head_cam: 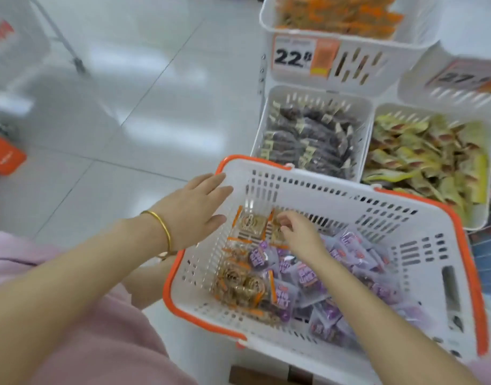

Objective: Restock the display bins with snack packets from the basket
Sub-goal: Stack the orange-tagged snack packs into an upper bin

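Orange-edged packet [274, 236] pinched in curled fingers, your right hand [298, 233] readies a lift while your left hand [194, 208], straight-fingered and empty, likely steadies the basket [326, 197].

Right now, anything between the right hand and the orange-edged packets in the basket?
Nothing visible. The right hand is inside the basket, fingers curled on an orange-edged packet near its far left corner. The left hand is open at the left rim, beside the packet, not over it.

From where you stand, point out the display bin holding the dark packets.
The lower left bin, just beyond the basket. The upper bin holds orange packets, the lower right bin yellow packets.
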Demonstrator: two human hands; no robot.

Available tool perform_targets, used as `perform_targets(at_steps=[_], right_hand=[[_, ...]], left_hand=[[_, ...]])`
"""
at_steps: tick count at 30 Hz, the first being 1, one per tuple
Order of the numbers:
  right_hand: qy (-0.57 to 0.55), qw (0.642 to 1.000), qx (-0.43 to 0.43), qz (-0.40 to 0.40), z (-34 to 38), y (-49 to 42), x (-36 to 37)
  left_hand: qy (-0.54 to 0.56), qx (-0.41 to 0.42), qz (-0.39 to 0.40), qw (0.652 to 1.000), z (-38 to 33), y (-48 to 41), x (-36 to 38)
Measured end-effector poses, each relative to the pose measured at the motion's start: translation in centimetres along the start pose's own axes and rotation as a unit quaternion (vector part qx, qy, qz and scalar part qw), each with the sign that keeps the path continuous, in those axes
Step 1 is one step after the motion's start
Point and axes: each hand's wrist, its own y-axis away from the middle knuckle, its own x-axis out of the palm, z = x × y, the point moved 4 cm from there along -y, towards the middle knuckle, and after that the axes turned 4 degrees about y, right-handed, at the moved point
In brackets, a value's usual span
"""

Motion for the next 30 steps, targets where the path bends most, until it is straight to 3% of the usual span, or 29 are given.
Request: perform_targets(at_steps=[4, 10, 13, 17, 20, 24, 27, 30], right_hand=[[0.063, 0.997, -0.003, 0.042, -0.7, -2.6, 5.8], [0.225, 0.966, -0.059, 0.109, -1.3, -8.8, 11.9], [0.254, 0.962, -0.032, 0.093, -2.4, -10.2, 13.0], [0.284, 0.957, 0.018, 0.063, -2.3, -10.7, 12.6], [0.354, 0.933, -0.02, 0.067, -1.8, -10.6, 12.3], [0.228, 0.965, -0.07, 0.109, -1.3, -9.8, 12.6], [0.307, 0.937, -0.087, 0.143, -0.8, -9.1, 13.0], [0.268, 0.955, -0.07, 0.101, -0.5, -8.4, 12.5]], left_hand=[[-0.006, 0.0, 0.032, 0.999, 0.1, 0.1, 1.7], [0.01, 0.02, 0.009, 1.0, 0.7, 0.5, 2.6], [0.003, 0.068, -0.05, 0.996, 1.4, 1.0, 3.5], [0.022, 0.072, -0.039, 0.996, 1.9, 1.1, 4.4], [0.028, 0.065, -0.033, 0.997, 1.8, 1.0, 4.2], [0.047, 0.043, -0.016, 0.998, 1.0, 0.5, 3.5], [0.035, 0.029, 0.028, 0.999, 0.8, 0.1, 3.4], [0.018, 0.022, 0.029, 0.999, 0.9, -0.3, 3.2]])
